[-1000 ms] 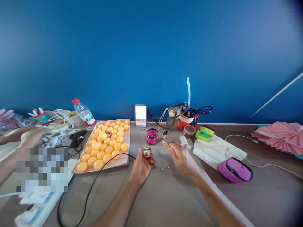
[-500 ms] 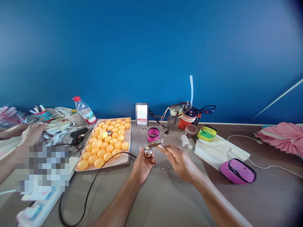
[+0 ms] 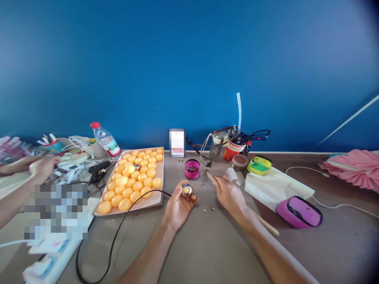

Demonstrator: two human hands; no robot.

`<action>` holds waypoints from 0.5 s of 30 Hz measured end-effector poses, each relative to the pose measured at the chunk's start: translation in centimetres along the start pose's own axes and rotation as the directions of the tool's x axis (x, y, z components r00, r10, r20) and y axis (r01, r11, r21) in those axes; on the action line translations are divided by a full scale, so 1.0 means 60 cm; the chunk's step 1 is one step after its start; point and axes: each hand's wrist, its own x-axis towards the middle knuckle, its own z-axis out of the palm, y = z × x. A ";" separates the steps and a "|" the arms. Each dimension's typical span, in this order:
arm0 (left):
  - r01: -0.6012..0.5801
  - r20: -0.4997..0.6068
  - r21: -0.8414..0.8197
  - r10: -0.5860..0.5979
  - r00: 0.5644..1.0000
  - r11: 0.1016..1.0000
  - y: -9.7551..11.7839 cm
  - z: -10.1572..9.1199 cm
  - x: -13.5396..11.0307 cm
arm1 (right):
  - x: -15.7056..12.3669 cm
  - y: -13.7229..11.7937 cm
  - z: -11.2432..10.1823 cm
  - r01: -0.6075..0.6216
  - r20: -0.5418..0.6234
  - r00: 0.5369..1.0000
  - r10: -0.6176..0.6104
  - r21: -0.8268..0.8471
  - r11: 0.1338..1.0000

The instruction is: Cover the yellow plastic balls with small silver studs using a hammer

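Observation:
In my left hand (image 3: 179, 207) is a small shiny ball (image 3: 187, 190), silvery and bronze with a pale yellowish patch on top, gripped between thumb and fingers. My right hand (image 3: 229, 193) is low over the table to its right, fingers reaching forward and closed round a wooden-handled knife. Its handle (image 3: 269, 227) sticks out from under my forearm; the middle is hidden, and the blurred grey blade tip shows at my fingertips. A round magenta container (image 3: 192, 169) with small pieces inside stands just beyond the ball. Several tiny shiny pieces (image 3: 204, 210) lie between my hands.
A tray (image 3: 159, 177) of orange balls stands at left, a black cable (image 3: 111, 244) before it. Behind are a bottle (image 3: 105, 138), a glass jar (image 3: 217, 148) and a red cup (image 3: 232, 150). A magenta case (image 3: 297, 213) lies right. Another person's hand (image 3: 44, 167) works at far left.
My right hand has moved away from the ball, forward and right, down toward the table. The knife's blade has left the ball's top. My left hand has turned the ball slightly.

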 end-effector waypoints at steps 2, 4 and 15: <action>0.003 0.001 0.004 -0.003 1.000 1.000 0.000 0.001 -0.001 | -0.002 0.005 0.008 -0.028 0.013 0.999 0.030 -0.121 0.992; 0.007 0.002 0.028 -0.007 1.000 1.000 0.000 0.003 -0.002 | -0.004 0.009 0.013 -0.041 0.011 0.999 0.044 -0.196 0.980; -0.010 0.012 0.138 0.009 1.000 0.990 -0.009 0.009 -0.006 | -0.010 -0.015 0.021 0.140 -0.021 0.989 -0.147 -0.185 0.973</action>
